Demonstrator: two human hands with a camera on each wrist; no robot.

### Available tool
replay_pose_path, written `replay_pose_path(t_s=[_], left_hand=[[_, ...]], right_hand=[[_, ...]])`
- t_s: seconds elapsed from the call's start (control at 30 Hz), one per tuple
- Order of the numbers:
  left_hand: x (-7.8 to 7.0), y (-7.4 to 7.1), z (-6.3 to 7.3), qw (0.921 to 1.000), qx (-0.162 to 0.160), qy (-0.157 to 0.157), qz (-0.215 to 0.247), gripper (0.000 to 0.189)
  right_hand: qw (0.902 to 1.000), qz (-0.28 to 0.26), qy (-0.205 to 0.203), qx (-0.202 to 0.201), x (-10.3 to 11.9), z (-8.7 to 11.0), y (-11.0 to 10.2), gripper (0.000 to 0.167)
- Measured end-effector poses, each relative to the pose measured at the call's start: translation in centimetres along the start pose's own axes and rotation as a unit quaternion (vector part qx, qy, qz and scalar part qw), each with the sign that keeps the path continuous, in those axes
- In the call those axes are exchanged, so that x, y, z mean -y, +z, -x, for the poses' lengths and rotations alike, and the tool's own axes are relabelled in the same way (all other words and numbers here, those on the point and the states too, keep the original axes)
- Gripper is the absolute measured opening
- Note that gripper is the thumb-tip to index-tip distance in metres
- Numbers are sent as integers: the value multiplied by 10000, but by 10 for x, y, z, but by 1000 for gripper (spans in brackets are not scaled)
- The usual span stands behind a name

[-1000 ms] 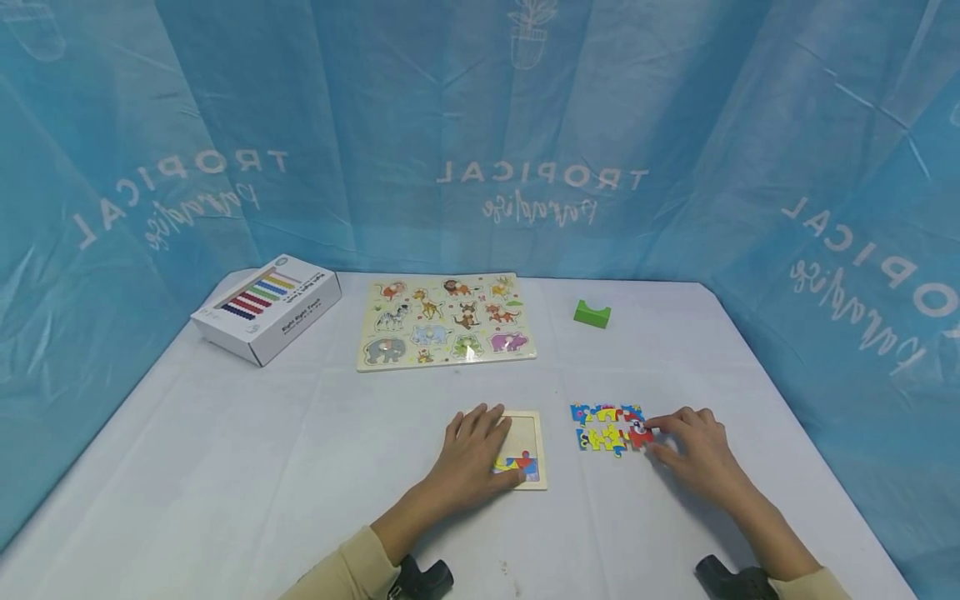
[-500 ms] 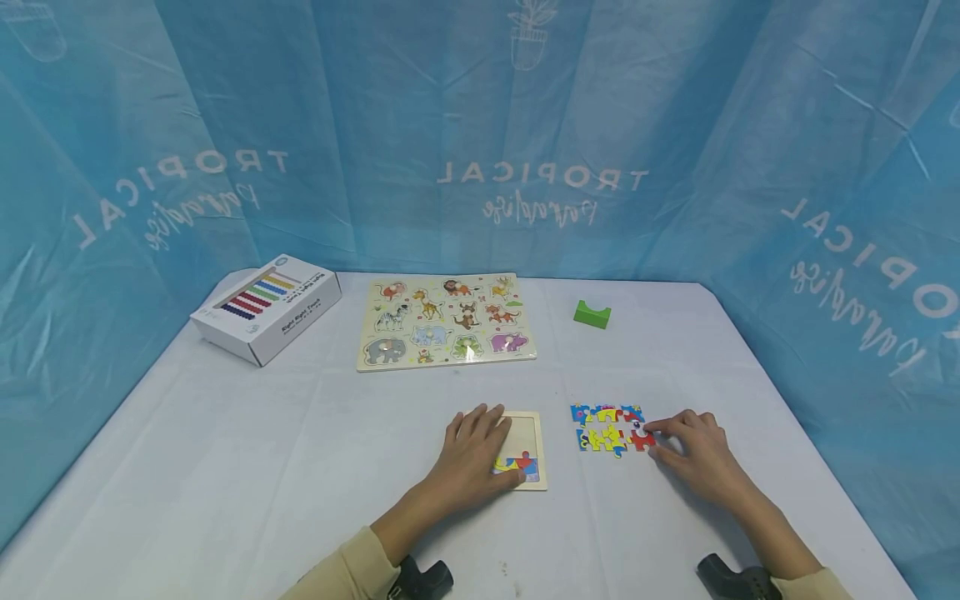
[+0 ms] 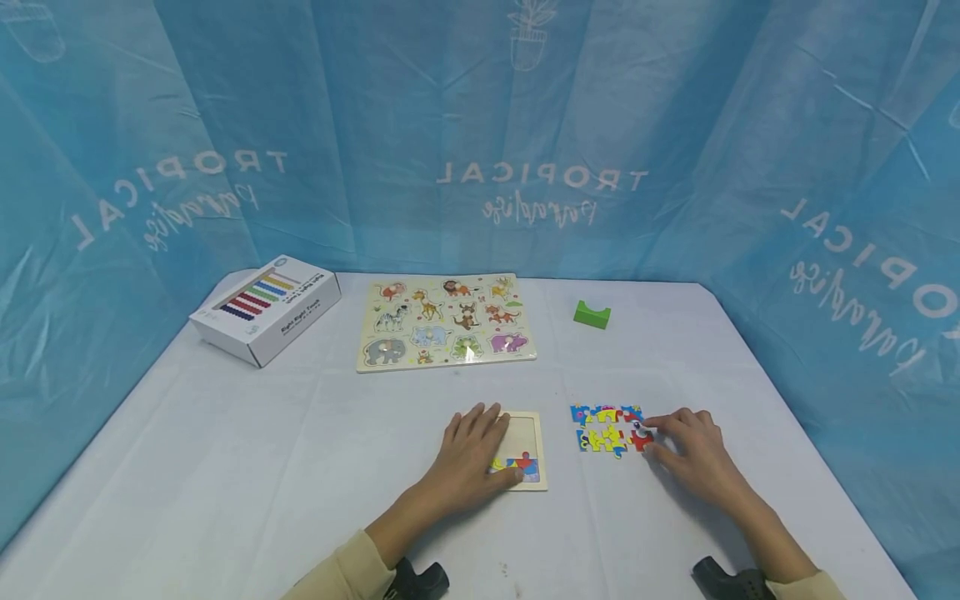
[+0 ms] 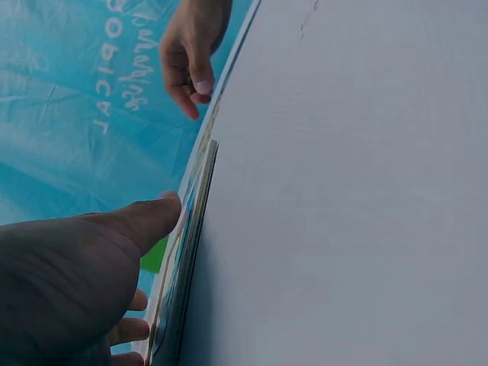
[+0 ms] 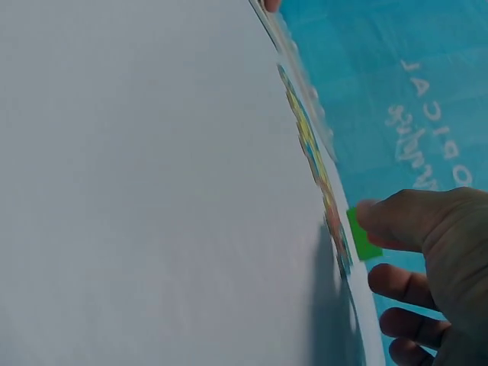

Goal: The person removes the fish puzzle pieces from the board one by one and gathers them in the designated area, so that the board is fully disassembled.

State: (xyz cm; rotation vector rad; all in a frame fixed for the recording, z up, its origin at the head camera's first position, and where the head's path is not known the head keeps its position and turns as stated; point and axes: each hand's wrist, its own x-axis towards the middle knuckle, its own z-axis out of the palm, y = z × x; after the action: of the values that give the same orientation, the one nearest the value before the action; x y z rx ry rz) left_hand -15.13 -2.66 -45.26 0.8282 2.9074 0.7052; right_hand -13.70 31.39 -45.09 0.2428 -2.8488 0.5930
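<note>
In the head view my left hand [image 3: 470, 460] lies with straight fingers over the left part of a small wooden puzzle tray [image 3: 532, 425], hiding that side. Its thumb reaches across the coloured jigsaw pieces [image 3: 525, 463] set along the tray's bottom. To the right, several loose blue, yellow and red jigsaw pieces [image 3: 600, 439] lie in two rough rows on the white cloth. My right hand [image 3: 697, 454] pinches a red jigsaw piece [image 3: 641, 440] at the right end of the lower row, index finger at its upper edge and thumb at its lower one.
Behind the hands lies an animal peg puzzle board [image 3: 450, 323]. A white box [image 3: 266, 310] with coloured bars pictured on it stands at the back left, and a green arched block [image 3: 592, 315] at the back right. A blue printed curtain [image 3: 480, 125] surrounds the table.
The red jigsaw piece, partly covered by the right fingers a second ago, now shows more and lies flatter beside the others. The left hand stays on the tray with barely any shift.
</note>
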Motion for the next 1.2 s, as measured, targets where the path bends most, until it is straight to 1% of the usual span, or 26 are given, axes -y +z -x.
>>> replay_pose_path(t_s=[0.17, 0.3, 0.37, 0.43, 0.57, 0.63, 0.77, 0.87, 0.93, 1.03, 1.2], left_hand=[[8, -6, 7, 9998, -195, -56, 90, 70], [17, -12, 14, 9996, -252, -92, 96, 65], [22, -16, 18, 9996, -213, -116, 127, 64], [26, -19, 22, 9997, -160, -137, 142, 62], [35, -26, 30, 9997, -63, -138, 206, 60], [38, -29, 33, 9996, -9, -88, 262, 59], [42, -32, 36, 9994, 2, 132, 308, 58], [43, -33, 36, 9990, -44, 327, 285, 57], [42, -32, 36, 9989, -59, 394, 255, 56], [42, -31, 36, 9990, -65, 389, 212, 56], [41, -31, 38, 9994, -75, 281, 187, 57]], right_hand=[[9994, -64, -327, -111, 24, -4, 10, 33], [9951, -237, -891, -348, 48, -7, 22, 31], [9907, -284, -1227, -507, 60, -8, 29, 31], [9872, -323, -1453, -579, 73, -10, 36, 31], [9860, -297, -1585, -422, 100, -12, 47, 32], [9854, -333, -1641, -303, 113, -13, 51, 32], [9827, -373, -1809, -141, 136, -14, 58, 30], [9826, -329, -1826, -83, 148, -13, 62, 29], [9833, -277, -1794, -90, 153, -13, 65, 30], [9827, -186, -1831, -194, 159, -12, 70, 30], [9761, -69, -2106, -522, 166, -12, 77, 29]])
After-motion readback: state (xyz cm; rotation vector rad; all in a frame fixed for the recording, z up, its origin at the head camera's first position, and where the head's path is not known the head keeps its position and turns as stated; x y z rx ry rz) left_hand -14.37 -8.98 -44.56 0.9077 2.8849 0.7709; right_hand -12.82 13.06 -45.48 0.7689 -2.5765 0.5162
